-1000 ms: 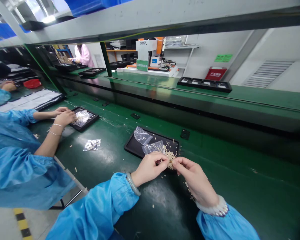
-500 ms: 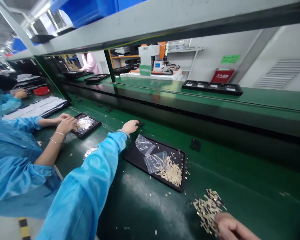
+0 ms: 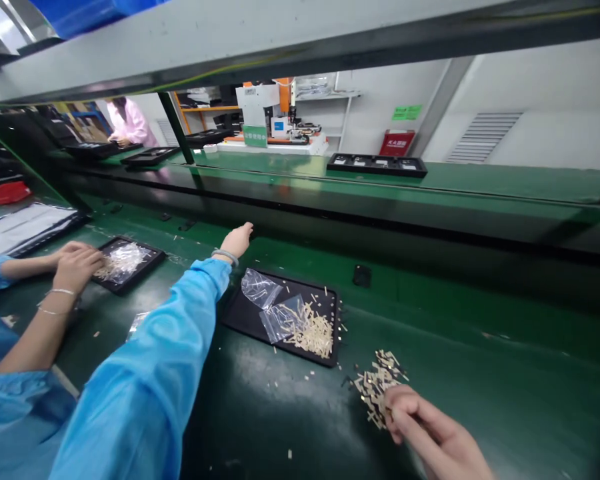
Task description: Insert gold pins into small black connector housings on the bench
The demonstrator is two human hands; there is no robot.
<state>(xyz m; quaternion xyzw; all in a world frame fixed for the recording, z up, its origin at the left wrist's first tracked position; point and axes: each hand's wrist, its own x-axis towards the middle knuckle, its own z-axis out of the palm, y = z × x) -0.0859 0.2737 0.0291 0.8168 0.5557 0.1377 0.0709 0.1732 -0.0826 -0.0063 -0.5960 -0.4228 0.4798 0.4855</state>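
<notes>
My left hand (image 3: 237, 241) reaches across the bench beyond the black tray (image 3: 235, 313), fingers closed. Whatever is at its fingertips is hidden. In the tray lie clear plastic bags (image 3: 261, 288) and a heap of small pale strips (image 3: 314, 333), some spilling past its right rim. My right hand (image 3: 425, 427) is closed, thumb and forefinger pinched together at the edge of a loose pile of strips (image 3: 377, 383) on the green bench. What they pinch is not clear. A small black flat part (image 3: 362, 275) sits behind the tray, to the right.
On the left, a co-worker's hands (image 3: 75, 267) are at a smaller black tray (image 3: 153, 259) with strips and a bag. A raised green ledge (image 3: 480, 180) at the back bears a compartmented tray (image 3: 377, 165). Overhead runs a grey shelf beam (image 3: 280, 40).
The view has swung right, so the bench things appear further left. The black part at my left fingertips no longer shows. My right hand stays at the loose pile.
</notes>
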